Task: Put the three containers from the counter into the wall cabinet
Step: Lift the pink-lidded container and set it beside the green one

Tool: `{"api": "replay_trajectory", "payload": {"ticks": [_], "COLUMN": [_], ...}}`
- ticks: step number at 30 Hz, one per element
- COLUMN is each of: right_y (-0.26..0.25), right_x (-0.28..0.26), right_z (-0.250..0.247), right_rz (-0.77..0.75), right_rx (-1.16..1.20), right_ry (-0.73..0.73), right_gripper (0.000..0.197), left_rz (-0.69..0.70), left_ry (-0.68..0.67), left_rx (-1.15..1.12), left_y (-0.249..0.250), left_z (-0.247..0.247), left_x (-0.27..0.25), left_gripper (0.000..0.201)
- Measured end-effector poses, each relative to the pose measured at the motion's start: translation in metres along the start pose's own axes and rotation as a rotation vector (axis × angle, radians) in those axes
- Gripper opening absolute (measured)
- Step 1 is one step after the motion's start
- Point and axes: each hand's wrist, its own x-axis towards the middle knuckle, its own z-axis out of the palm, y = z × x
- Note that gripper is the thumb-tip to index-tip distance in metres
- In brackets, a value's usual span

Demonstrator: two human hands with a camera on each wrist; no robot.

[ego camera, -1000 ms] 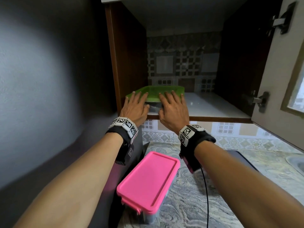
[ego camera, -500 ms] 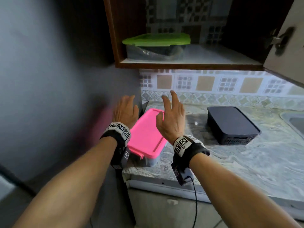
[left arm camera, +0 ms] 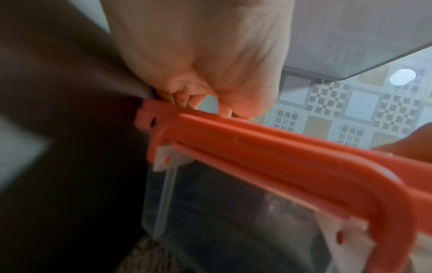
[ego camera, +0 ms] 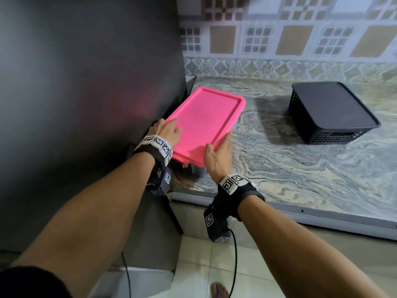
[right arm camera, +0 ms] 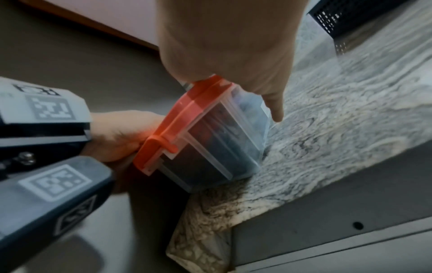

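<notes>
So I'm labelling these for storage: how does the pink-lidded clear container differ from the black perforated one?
The pink-lidded clear plastic container has see-through walls; the black perforated plastic container is opaque with small holes low on its sides. The pink one has the left hand and right hand on it; the black one stands untouched. Both are lidded, rectangular, on the counter.

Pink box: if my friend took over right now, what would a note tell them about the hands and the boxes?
Left hand: on the left edge of the pink-lidded container, thumb on the lid; how the fingers lie is hidden.
Right hand: flat against its right side, fingers straight.
The container sits on the counter at the left end, against the dark appliance, not lifted.
The black container stands further right on the counter, untouched.
The cabinet is out of view.
Left: lift the pink one into the cabinet, then the black one.
</notes>
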Motion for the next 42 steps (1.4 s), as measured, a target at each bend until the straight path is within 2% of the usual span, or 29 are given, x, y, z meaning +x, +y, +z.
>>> {"api": "replay_trajectory", "payload": {"ticks": [4, 9, 15, 20, 22, 25, 26, 31, 38, 42], "right_y": [0.001, 0.001, 0.007, -0.01, -0.021, -0.042, -0.051, -0.101, -0.172, -0.208], "right_x": [0.001, 0.001, -0.012, -0.054, -0.076, -0.11, -0.123, -0.184, -0.239, -0.243], "right_z": [0.001, -0.017, -0.05, -0.084, -0.1, -0.13, -0.14, -0.198, -0.273, -0.303], "right_rz": [0.055, 0.104, 0.112, 0.097, 0.098, 0.111, 0.102, 0.041, -0.072, -0.154], "right_rx": [0.061, 0.096, 0.171, 0.226, 0.253, 0.307, 0.325, 0.334, 0.283, 0.323], "right_ry": [-0.025, 0.045, 0.043, 0.027, 0.025, 0.035, 0.044, 0.077, 0.113, 0.163], "right_gripper": [0.071, 0.062, 0.058, 0.053, 0.05, 0.024, 0.021, 0.029, 0.023, 0.033], "left_rz": [-0.029, -0.079, -0.006, 0.019, 0.051, 0.126, 0.156, 0.237, 0.422, 0.491], "left_ry": [-0.012, -0.054, -0.013, 0.049, 0.066, 0.091, 0.102, 0.087, 0.118, 0.196], "left_rx": [-0.024, -0.263, -0.482, -0.634, -0.68, -0.749, -0.788, -1.022, -1.039, -1.055], "left_y": [0.006, 0.008, 0.01, 0.018, 0.022, 0.033, 0.037, 0.063, 0.094, 0.115], "left_z": [-0.003, -0.006, 0.0, -0.014, -0.027, -0.053, -0.063, -0.114, -0.182, -0.219], "left_x": [0.0, -0.012, -0.056, -0.109, -0.133, -0.17, -0.182, -0.24, -0.304, -0.315], "left_gripper": [0.044, 0.043, 0.045, 0.043, 0.043, 0.042, 0.041, 0.038, 0.043, 0.041]}}
